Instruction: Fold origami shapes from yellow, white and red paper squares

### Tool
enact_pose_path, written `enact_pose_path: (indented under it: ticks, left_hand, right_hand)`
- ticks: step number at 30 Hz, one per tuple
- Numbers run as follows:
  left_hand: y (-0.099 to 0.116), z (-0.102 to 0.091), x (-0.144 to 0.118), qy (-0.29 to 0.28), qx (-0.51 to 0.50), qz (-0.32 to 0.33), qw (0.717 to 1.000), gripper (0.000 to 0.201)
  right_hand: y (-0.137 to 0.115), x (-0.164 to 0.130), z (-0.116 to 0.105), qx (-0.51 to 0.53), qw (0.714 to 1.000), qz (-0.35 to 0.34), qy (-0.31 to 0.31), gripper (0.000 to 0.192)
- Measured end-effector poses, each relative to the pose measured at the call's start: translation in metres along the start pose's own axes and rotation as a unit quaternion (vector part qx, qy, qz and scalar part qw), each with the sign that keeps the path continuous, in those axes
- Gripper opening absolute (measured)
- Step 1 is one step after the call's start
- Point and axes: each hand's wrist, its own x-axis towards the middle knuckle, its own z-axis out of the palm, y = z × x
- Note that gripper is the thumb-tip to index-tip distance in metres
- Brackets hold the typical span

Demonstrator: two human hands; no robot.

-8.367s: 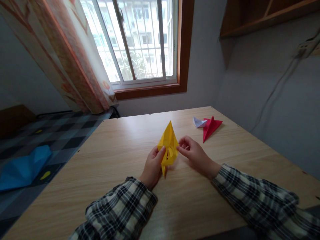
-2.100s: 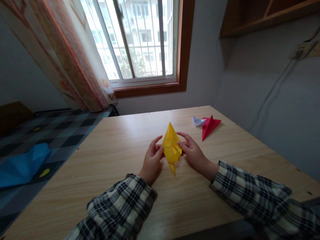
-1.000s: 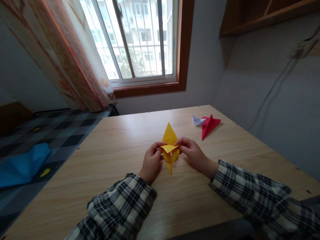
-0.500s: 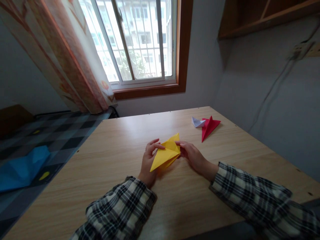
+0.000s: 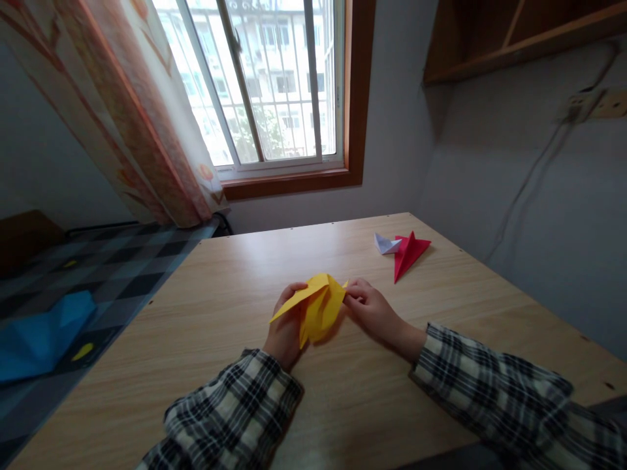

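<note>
A folded sheet of yellow paper (image 5: 321, 303) is held between my two hands, just over the wooden table. My left hand (image 5: 285, 329) grips it from the left, with its fingers partly hidden behind the paper. At the right end, my right hand (image 5: 366, 305) pinches a corner between thumb and fingers. The paper bulges open in the middle, with pointed flaps toward the lower left.
On the wooden table (image 5: 220, 365), a white paper boat (image 5: 386, 245) touches a red folded paper piece (image 5: 410, 253) at the far right. Blue paper (image 5: 46, 333) lies on a checked cloth (image 5: 142, 251) at left. A window (image 5: 274, 98) stands behind.
The yellow paper has turned and spread from a flatter pointed shape into a bulging one. My right hand has closed into a pinch at its corner. The camera has shifted slightly.
</note>
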Motion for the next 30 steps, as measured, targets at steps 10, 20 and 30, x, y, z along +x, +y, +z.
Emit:
enact_pose_path:
  ticks: [10, 20, 30]
  left_hand:
    - [0.003, -0.004, 0.01, 0.028, -0.008, 0.029, 0.999, 0.033]
    - [0.002, -0.014, 0.012, 0.01, 0.013, 0.019, 1.0, 0.039]
    - [0.012, -0.011, 0.007, -0.001, 0.084, 0.009, 0.996, 0.042]
  right_hand:
    - [-0.008, 0.004, -0.009, 0.004, 0.994, 0.013, 0.111, 0.02]
    - [-0.004, 0.008, -0.009, 0.265, 0.946, 0.185, 0.026, 0.032]
    - [-0.011, 0.013, -0.024, 0.283, 0.938, 0.201, -0.004, 0.029]
